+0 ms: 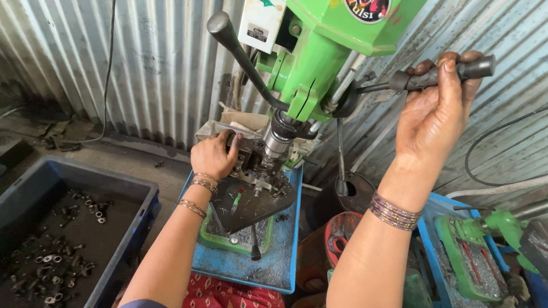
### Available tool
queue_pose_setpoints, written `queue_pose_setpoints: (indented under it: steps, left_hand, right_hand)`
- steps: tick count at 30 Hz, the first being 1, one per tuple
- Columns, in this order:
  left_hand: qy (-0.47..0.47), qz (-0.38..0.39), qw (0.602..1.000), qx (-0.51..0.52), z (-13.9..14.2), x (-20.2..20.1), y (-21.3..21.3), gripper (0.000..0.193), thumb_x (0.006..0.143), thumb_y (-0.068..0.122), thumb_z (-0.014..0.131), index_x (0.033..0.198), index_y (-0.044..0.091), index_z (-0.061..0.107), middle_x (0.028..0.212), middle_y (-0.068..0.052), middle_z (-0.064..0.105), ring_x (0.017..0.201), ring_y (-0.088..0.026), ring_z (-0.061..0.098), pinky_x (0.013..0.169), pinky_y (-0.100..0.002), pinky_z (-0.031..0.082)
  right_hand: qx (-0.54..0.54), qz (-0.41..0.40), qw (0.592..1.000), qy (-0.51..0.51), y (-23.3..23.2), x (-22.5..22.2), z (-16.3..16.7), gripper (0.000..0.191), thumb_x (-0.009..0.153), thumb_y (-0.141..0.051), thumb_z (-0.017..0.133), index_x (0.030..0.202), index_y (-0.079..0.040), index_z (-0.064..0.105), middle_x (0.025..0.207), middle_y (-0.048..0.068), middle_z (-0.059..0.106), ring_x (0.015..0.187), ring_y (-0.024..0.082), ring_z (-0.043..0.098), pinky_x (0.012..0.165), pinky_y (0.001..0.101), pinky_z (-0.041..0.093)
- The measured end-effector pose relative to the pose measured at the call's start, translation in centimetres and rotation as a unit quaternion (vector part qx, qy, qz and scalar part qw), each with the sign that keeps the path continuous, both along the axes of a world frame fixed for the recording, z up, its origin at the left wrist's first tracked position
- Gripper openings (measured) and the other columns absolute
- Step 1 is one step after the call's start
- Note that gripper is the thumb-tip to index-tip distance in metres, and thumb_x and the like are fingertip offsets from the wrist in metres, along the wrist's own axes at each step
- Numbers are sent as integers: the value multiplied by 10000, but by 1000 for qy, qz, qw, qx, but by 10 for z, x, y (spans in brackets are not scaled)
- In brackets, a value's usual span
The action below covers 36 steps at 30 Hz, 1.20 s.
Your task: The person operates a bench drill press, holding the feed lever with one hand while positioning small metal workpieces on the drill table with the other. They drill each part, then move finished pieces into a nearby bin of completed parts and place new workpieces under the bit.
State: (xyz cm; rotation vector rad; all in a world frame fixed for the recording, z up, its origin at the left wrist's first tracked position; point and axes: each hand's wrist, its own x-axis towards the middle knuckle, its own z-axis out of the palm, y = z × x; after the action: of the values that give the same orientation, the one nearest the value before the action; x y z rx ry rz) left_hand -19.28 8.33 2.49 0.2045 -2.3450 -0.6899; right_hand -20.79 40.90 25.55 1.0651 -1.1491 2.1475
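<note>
Green bench drill [319, 51], glossy painted casting, steel chuck [278, 140] hanging over a dark, greasy clamp block [246, 157]. Right hand [436, 111] was wrapped tight round the black rubbery grip of the feed lever [451, 73], arm raised, beaded bangles at the wrist. A second lever with a rounded black knob [220, 24] stuck up to the left of the head. Left hand [214, 153] sat clenched on the clamp block just beside the chuck, fingers curled over its top edge; couldn't tell what small part was under them. Metal bangles on that wrist too.

Below the chuck: dark steel plate [254, 202], tilted, littered with curly swarf, sitting over a green base in a blue tray [279, 268].

Room: corrugated tin sheet walls [148, 68], dull grey, cable hanging down. Dusty concrete floor.

Left: dark blue plastic crate [142, 214] holding small metal rings and bushes, scattered. Right: another green machine base [474, 256] in a blue tray, full of chips. Red-and-black drum [331, 245] between the two.
</note>
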Motion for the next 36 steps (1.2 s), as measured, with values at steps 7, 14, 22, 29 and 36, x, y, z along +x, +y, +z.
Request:
queue_pose_setpoints:
  steps: [7,14,22,29,36]
  left_hand:
    - [-8,4,1000,-4,1,0,0,414,997,513,530,1054,169,752,878,-145,747,806,-386,711,673,-508,552]
    - [-11,2,1000,1,2,0,0,424,1004,515,524,1058,164,756,870,-143,745,801,-383,711,672,-505,551]
    - [5,5,1000,12,3,1,0,396,997,509,539,1051,189,766,871,-130,749,798,-379,710,670,-503,549]
    - [11,6,1000,6,3,0,-1,382,1002,495,542,1053,190,766,860,-127,748,785,-374,710,657,-498,546]
    - [27,6,1000,12,2,0,0,376,999,495,547,1039,193,769,871,-123,751,788,-369,713,653,-494,549]
  right_hand:
    - [-2,-4,1000,-1,-2,5,0,215,1159,-44,661,1314,-128,539,1157,26,618,1037,216,530,992,381,441]
    - [0,13,1000,8,-2,5,-2,221,1162,-41,671,1318,-129,541,1177,25,612,1054,217,529,1009,376,438]
    - [5,1,1000,25,-3,5,-3,223,1171,-47,684,1327,-121,543,1170,24,601,1065,195,511,1006,357,426]
    - [5,-5,1000,21,-7,10,-2,258,1157,-65,686,1351,-114,525,1172,34,602,1042,215,528,992,363,432]
    - [6,-9,1000,21,-10,15,-1,250,1153,-64,683,1337,-110,519,1140,31,573,1044,215,525,997,372,437]
